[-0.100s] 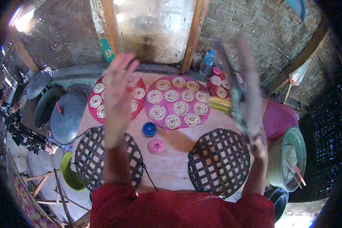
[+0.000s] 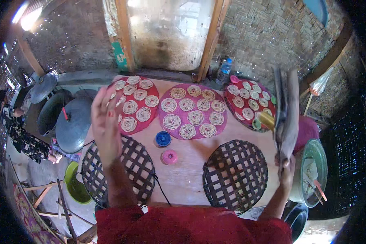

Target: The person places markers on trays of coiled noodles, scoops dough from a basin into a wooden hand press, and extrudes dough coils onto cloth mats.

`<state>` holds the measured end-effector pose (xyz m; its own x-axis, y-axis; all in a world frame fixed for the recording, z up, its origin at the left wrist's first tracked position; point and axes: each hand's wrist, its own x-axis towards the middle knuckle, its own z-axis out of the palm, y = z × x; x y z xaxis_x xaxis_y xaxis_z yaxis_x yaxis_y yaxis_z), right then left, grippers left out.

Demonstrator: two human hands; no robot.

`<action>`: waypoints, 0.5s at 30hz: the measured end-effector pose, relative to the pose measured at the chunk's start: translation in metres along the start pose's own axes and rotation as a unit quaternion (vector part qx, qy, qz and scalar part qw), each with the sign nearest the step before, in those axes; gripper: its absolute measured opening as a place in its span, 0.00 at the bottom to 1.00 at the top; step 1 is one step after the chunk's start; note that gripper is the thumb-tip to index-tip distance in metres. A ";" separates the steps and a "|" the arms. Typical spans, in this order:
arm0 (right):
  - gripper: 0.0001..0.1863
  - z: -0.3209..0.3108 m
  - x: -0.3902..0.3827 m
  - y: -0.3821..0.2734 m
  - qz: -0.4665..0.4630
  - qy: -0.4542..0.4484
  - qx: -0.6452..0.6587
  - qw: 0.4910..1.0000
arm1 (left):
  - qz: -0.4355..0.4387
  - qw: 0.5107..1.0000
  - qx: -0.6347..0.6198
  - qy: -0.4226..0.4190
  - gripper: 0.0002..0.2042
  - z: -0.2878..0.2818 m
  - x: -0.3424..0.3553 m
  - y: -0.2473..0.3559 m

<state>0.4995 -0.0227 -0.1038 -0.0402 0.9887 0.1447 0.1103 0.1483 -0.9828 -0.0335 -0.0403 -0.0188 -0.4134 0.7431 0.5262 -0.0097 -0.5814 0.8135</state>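
the left hand (image 2: 105,122) is loose, holding nothing, near noodle nests (image 2: 129,107) on a red mat (image 2: 144,125). the right hand (image 2: 287,166) grips a long tool (image 2: 288,118) with a golden tube (image 2: 266,120).

Pale wood tbl (image 2: 187,162) bearing: L rnd red sheet (image 2: 140,104), ctr rnd pink sheet (image 2: 184,118), R rnd red sheet (image 2: 236,111), all w/ cream noodle nests (image 2: 195,118) lying on top | blue rnd cup (image 2: 163,138) sitting before ctr sheet, pink rnd cup (image 2: 169,157) nearer | dark rnd lattice trays (image 2: 235,177) lying nr L & nr R | long grey tool (image 2: 288,118) hanging R of R sheet | pale green rnd bucket (image 2: 297,175) standing R of tbl
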 end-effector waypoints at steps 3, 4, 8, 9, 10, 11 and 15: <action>0.34 0.001 -0.047 -0.007 0.080 0.113 -0.252 0.958 | -0.060 0.987 0.102 0.105 0.28 -0.076 -0.061 0.016; 0.33 0.001 -0.059 0.012 0.010 0.191 -0.324 0.927 | -0.099 0.976 0.137 0.137 0.25 -0.097 -0.078 0.014; 0.35 -0.014 -0.121 0.049 0.138 0.284 -0.482 0.818 | -0.094 0.938 0.248 0.223 0.20 -0.170 -0.120 0.021; 0.35 -0.020 -0.133 0.063 0.113 0.293 -0.546 0.777 | -0.081 0.933 0.248 0.250 0.18 -0.179 -0.122 0.030; 0.35 -0.022 -0.140 0.070 0.114 0.285 -0.545 0.780 | -0.069 0.928 0.244 0.272 0.17 -0.188 -0.124 0.037; 0.34 -0.024 -0.148 0.078 0.134 0.285 -0.548 0.775 | -0.065 0.926 0.240 0.285 0.17 -0.201 -0.128 0.040; 0.33 -0.026 -0.153 0.096 0.158 0.295 -0.595 0.731 | -0.074 0.915 0.259 0.301 0.15 -0.210 -0.146 0.045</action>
<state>0.5424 -0.1594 -0.2175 0.5705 0.7638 0.3018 0.8210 -0.5214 -0.2325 -0.1647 -0.2442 -0.1108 -0.8705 0.3930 0.2963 0.2626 -0.1383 0.9550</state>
